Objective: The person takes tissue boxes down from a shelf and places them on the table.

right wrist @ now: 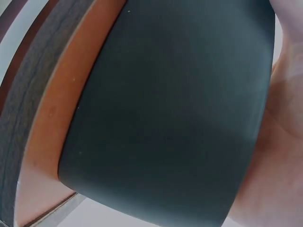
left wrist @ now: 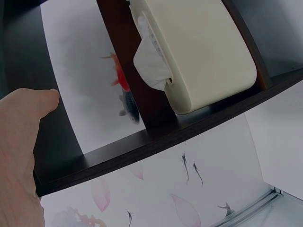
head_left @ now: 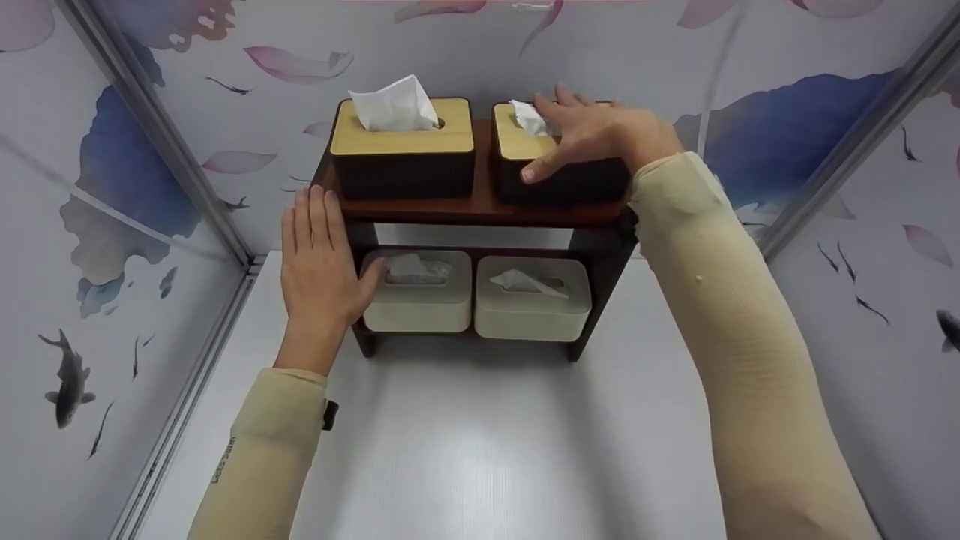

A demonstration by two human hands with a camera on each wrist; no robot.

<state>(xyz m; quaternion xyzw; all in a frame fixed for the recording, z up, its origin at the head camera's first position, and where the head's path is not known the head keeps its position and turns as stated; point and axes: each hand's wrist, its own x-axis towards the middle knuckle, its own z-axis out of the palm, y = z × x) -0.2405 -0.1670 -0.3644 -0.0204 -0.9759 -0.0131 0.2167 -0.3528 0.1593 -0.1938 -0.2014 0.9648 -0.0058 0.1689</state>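
My right hand (head_left: pixel 589 135) lies over the lid of the right-hand black tissue box (head_left: pixel 574 186), fingers spread and the thumb reaching over its front edge. A white tissue (head_left: pixel 529 118) pokes up beside those fingers. In the right wrist view, the palm (right wrist: pixel 265 165) runs along the box's dark side (right wrist: pixel 165 113). My left hand (head_left: pixel 319 259) is held flat by the left side of the brown shelf (head_left: pixel 480 211), fingers straight and thumb out, grasping nothing. Left of the right hand is a second black tissue box (head_left: pixel 401 176) with a wooden lid.
Two cream tissue boxes, the left one (head_left: pixel 417 316) and the right one (head_left: pixel 532 320), sit side by side on the lower shelf. The unit stands on a white floor (head_left: pixel 457 450). Printed panels enclose it behind and on both sides.
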